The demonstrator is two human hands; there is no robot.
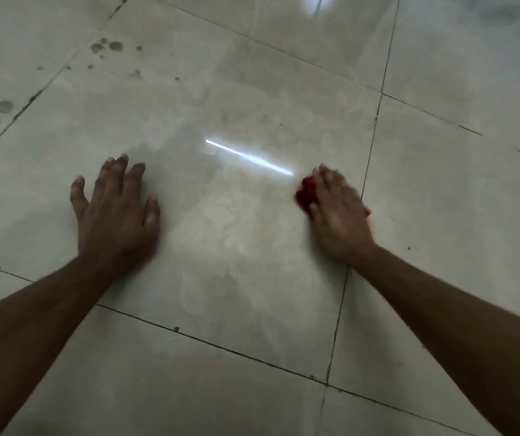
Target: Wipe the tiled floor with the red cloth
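Indoor room: glossy, stained tiled floor (252,247).

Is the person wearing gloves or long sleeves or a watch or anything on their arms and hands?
No. Both arms are bare from the edge of the picture to the fingertips: no sleeves, gloves, watch, bracelet or rings show. The left hand is sharp enough to see short fingernails. The right hand is blurred, so small details such as a thin ring cannot be ruled out there.

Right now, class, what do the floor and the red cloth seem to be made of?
The tiled floor looks like polished ceramic or stone: glossy, mirroring a light strip, with dark grout lines. The red cloth under the right hand looks like soft fabric, bunched; blur hides its weave.
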